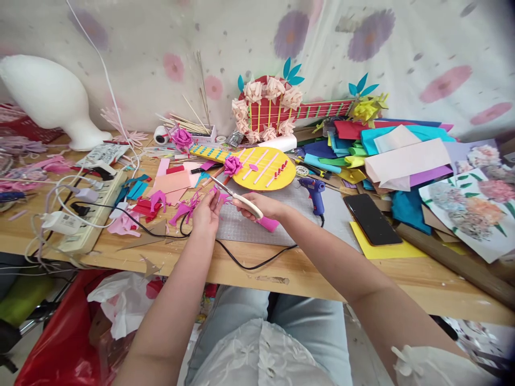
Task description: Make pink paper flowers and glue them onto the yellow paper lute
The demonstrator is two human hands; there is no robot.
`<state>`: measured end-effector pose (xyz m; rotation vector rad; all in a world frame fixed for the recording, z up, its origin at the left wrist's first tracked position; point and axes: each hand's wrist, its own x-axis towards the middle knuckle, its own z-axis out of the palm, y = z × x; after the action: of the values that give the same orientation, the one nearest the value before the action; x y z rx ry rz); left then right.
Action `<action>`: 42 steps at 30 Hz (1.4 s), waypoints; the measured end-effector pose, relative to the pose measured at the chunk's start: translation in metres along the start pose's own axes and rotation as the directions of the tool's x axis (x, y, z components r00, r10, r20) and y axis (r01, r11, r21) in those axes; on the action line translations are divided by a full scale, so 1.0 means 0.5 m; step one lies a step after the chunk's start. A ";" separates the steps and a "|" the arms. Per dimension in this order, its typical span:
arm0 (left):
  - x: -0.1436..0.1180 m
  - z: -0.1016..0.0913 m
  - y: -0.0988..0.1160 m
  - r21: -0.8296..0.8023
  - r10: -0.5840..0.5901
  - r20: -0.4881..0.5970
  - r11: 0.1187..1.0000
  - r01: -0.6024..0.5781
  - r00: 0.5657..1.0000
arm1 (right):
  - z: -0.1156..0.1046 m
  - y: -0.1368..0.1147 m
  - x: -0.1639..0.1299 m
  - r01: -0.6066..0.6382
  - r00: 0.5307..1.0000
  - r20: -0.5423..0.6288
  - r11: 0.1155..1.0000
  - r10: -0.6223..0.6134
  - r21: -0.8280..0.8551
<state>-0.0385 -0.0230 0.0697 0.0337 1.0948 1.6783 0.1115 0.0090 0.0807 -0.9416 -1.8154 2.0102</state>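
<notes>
My right hand (257, 205) is closed around the white handle of a pair of scissors (250, 207), whose blades point up and to the left. Between the fingers of my left hand (206, 213) is a small piece of magenta paper (222, 199), close to the scissors. A larger magenta paper piece (269, 224) lies under my right wrist on the grey cutting mat (237, 228). Just beyond my hands rests a yellow paper guitar (263, 170) with pink strings and a magenta flower (232, 166). Magenta scraps (185, 210) lie left of my left hand.
A blue glue gun (313, 194) stands on the mat's right side, its black cable looping along the front. Farther right are a phone (370, 219) and stacked coloured paper (408, 161). At left sit a power strip (92, 214) and a white foam head (52, 96). A red guitar (267, 110) stands behind.
</notes>
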 end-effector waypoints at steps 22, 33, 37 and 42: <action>-0.005 0.010 -0.012 0.483 -0.228 0.297 0.874 0.060 0.927 | -0.010 -0.001 0.018 0.180 0.884 -0.455 0.976 -0.107 0.121; -0.002 0.011 -0.014 0.559 -0.196 0.284 0.829 0.004 0.939 | -0.022 0.015 0.023 0.200 0.872 -0.470 0.976 -0.138 0.084; 0.000 0.005 -0.006 0.575 -0.259 0.328 0.818 0.025 0.908 | -0.027 0.018 0.023 0.209 0.845 -0.514 0.976 -0.147 0.065; 0.008 0.007 0.007 0.603 -0.333 0.344 0.795 0.065 0.878 | -0.042 0.024 0.016 0.191 0.829 -0.548 0.977 -0.111 0.091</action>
<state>-0.0408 -0.0176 0.0719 0.6368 1.1683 1.0137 0.1212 0.0280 0.0667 -1.1376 -1.3654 1.5398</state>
